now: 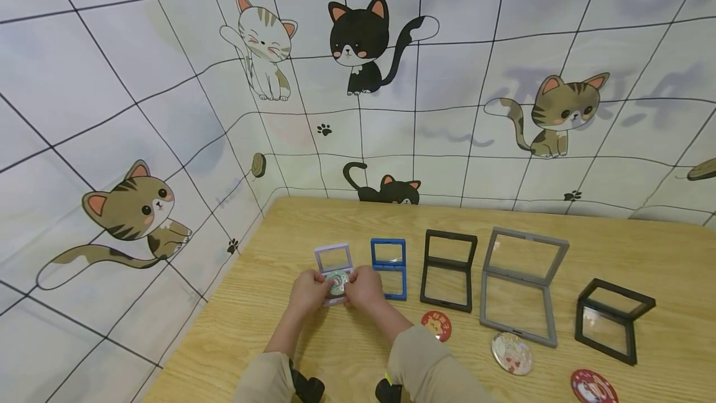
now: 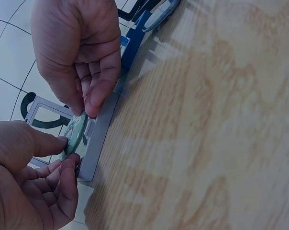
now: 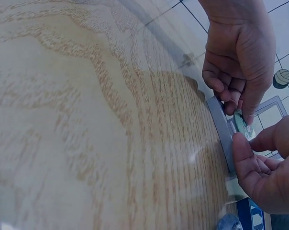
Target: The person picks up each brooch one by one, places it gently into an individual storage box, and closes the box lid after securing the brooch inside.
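A round green badge (image 1: 338, 282) with a printed picture is pinched between both hands, over the lower half of a small lilac hinged frame (image 1: 332, 245). My left hand (image 1: 309, 293) grips its left edge with thumb and fingers. On the opposite edge, my right hand (image 1: 366, 290) pinches it the same way. The left wrist view shows the badge (image 2: 76, 133) tilted above the frame's base (image 2: 99, 139); fingertips cover parts of its rim. Behind it the clear-windowed lid stands raised. Whether the badge touches the clear film in the base, I cannot tell.
To the right stand unfolded frames: blue (image 1: 388, 265), black (image 1: 449, 264), large grey (image 1: 514, 277) and smaller black (image 1: 606, 313). Nearer lie a red badge (image 1: 436, 326), a pale badge (image 1: 511, 353) and another red badge (image 1: 594, 387). Cat-printed sheeting (image 1: 447, 79) borders the wooden table (image 1: 240, 328).
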The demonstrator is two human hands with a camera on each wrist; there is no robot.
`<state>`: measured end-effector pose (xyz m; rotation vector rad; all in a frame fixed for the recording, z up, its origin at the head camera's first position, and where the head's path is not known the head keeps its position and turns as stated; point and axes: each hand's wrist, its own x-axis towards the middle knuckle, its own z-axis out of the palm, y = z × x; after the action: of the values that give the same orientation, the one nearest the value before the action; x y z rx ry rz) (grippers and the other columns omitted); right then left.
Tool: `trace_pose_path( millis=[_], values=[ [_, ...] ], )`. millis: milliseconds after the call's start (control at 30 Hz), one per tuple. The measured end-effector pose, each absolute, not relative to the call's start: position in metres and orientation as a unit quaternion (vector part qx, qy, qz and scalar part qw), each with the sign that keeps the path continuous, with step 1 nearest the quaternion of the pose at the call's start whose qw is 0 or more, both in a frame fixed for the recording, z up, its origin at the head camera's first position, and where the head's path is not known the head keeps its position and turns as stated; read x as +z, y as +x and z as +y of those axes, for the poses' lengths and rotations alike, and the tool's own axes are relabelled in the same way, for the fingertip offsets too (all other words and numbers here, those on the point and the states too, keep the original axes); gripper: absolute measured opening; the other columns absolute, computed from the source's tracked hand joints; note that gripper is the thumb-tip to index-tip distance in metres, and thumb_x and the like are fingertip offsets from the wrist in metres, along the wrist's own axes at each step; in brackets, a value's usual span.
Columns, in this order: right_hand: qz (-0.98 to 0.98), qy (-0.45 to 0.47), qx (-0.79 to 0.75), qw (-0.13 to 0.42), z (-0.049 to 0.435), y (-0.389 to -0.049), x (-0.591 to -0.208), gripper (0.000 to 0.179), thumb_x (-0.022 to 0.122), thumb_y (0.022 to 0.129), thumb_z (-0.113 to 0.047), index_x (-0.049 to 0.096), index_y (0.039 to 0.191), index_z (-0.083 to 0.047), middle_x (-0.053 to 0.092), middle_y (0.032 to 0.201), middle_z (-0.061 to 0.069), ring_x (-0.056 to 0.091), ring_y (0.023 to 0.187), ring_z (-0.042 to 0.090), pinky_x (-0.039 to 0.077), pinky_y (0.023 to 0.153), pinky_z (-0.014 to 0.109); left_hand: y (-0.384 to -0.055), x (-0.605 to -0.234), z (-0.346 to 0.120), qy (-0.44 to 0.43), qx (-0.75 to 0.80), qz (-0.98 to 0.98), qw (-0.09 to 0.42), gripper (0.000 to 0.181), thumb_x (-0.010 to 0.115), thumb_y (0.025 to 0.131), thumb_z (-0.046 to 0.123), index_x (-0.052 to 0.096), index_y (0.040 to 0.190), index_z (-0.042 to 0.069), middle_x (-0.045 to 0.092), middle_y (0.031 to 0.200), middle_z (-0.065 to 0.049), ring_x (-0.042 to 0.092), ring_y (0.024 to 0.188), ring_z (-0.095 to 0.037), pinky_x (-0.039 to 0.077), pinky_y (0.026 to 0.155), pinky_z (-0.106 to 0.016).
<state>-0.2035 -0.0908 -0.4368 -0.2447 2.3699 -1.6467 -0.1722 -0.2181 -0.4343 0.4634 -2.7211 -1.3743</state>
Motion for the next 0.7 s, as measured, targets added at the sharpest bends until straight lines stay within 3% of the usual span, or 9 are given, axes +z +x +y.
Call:
trace_pose_path(
  millis=[367, 700],
  values=[
    [0.822, -0.104, -0.550, 0.103, -0.0925, -0.2015, -0.4361, 0.014, 0.063, 0.079, 0.002, 0.053, 0.069, 0.004, 0.054, 0.054, 0.008, 0.057, 0.043, 0.015, 0.046, 0.041, 0.022, -0.1720, -0.4350, -0.2198, 0.141, -0.428, -0.893, 0.005, 0.016, 0.060, 0.085, 0.011, 0.052, 0.084, -0.003, 0.051, 0.067, -0.006, 0.046, 0.054, -0.012, 0.038, 0.046, -0.021],
    [0.844, -0.121, -0.517, 0.076, -0.0930, -0.2025, -0.4369, 0.019, 0.064, 0.078, -0.001, 0.054, 0.062, 0.001, 0.053, 0.044, 0.004, 0.054, 0.037, 0.012, 0.041, 0.038, 0.020, -0.1715, -0.4342, -0.2183, 0.132, -0.413, -0.901, 0.016, 0.016, 0.061, 0.083, 0.010, 0.051, 0.080, -0.001, 0.050, 0.065, -0.005, 0.045, 0.053, -0.012, 0.038, 0.045, -0.022]
  ],
)
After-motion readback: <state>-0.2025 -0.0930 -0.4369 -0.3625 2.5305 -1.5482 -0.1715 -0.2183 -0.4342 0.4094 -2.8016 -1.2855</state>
